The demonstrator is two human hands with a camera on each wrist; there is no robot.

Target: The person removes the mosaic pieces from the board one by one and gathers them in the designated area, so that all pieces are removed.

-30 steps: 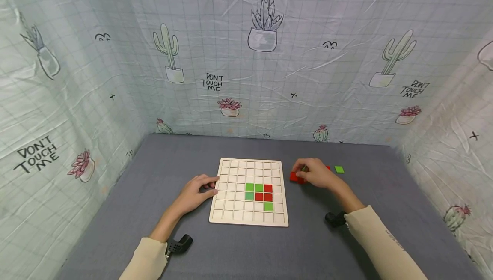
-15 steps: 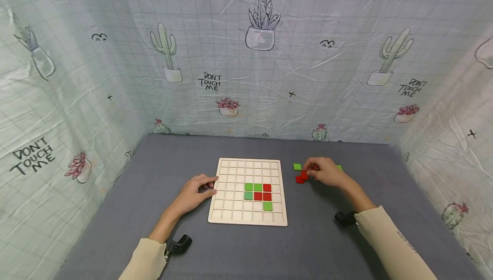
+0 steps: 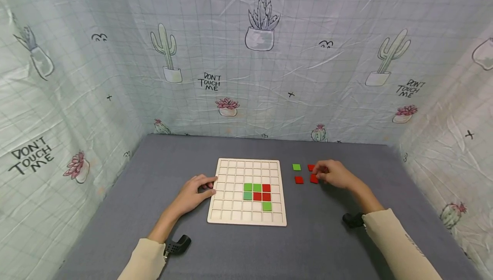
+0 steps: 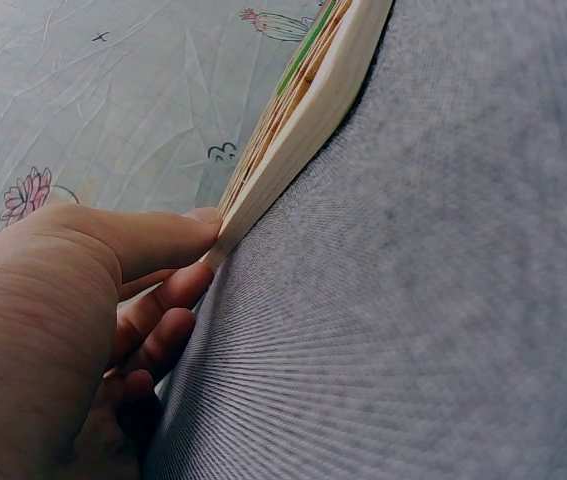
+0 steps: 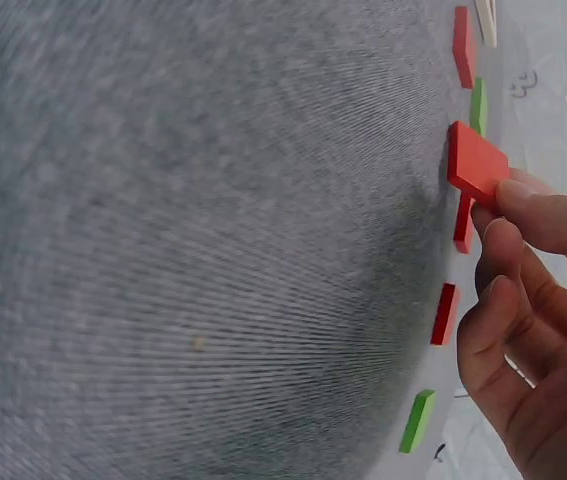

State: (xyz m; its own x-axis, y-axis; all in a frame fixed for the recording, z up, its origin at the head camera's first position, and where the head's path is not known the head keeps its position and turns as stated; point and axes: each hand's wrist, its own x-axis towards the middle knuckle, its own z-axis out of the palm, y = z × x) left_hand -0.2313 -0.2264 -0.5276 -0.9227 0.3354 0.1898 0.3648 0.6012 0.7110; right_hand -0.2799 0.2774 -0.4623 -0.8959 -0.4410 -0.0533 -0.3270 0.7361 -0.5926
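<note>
My left hand (image 3: pixel 197 192) touches the left edge of a pale wooden grid board (image 3: pixel 229 206) with thumb and fingertips, also seen close up in the left wrist view. Several green tiles (image 3: pixel 267 206) and red tiles (image 3: pixel 266 188) lie in the board's squares. To the board's right, my right hand (image 3: pixel 335 174) pinches a red square tile (image 5: pixel 478 163) between thumb and fingers. This tile is tilted, low over the grey cloth. Around it lie a green tile (image 3: pixel 296 167) and loose red tiles (image 3: pixel 299 180). In the head view my right hand hides some tiles.
Beyond my right hand, the right wrist view shows another red tile (image 5: pixel 445 313) and a green tile (image 5: pixel 417 420) on the grey tabletop (image 3: pixel 308 245). A printed cloth (image 3: pixel 185 113) hangs around the back and sides.
My right hand has moved right, spreading the bunched red tiles apart and uncovering a green tile and red ones. My left hand stays at the board's edge, and the board's tiles look the same.
</note>
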